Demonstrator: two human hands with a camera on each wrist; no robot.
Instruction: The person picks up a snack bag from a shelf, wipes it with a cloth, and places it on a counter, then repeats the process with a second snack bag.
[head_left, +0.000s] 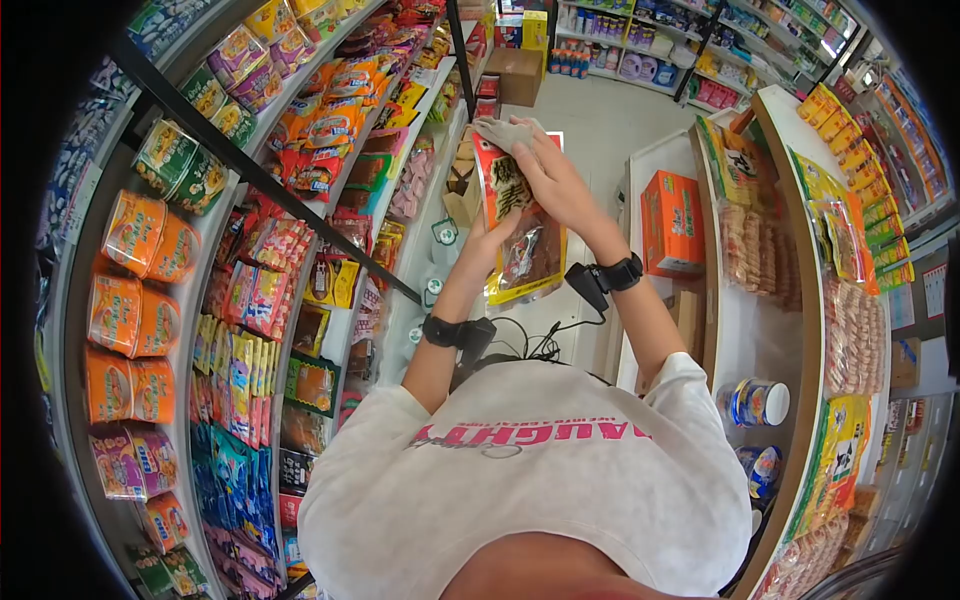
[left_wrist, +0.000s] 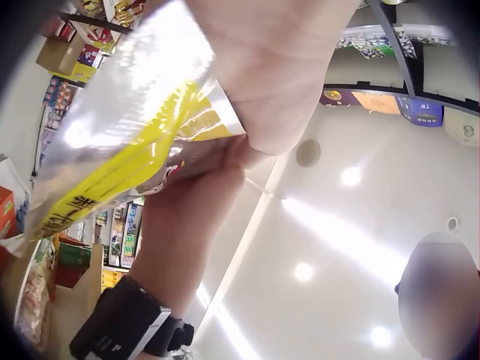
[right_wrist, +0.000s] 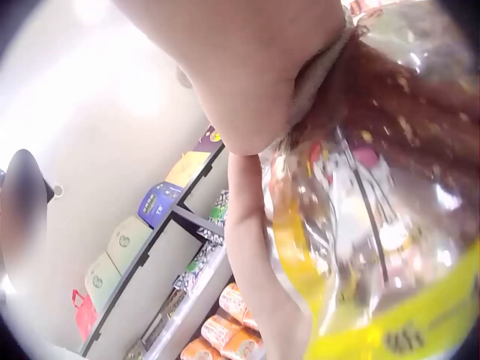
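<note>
Packet (head_left: pixel 535 257) likely light, soft, slippery; best pinched by side edges. Left hand (head_left: pixel 489 242) pinches its left edge; right hand (head_left: pixel 556 182), fingers nearly straight, covers cloth (head_left: pixel 503 131) at its top.

Around packet (head_left: pixel 537 258), head view: cloth (head_left: pixel 501 131) at twelve o'clock, box (head_left: pixel 517 78) beyond; right hand (head_left: pixel 556 178) at one; carton (head_left: pixel 672 225) at three; tub (head_left: pixel 752 403) at four; left hand (head_left: pixel 494 240) at eight; noodle cups (head_left: pixel 115 312) on shelf (head_left: pixel 187 400) at nine.
</note>
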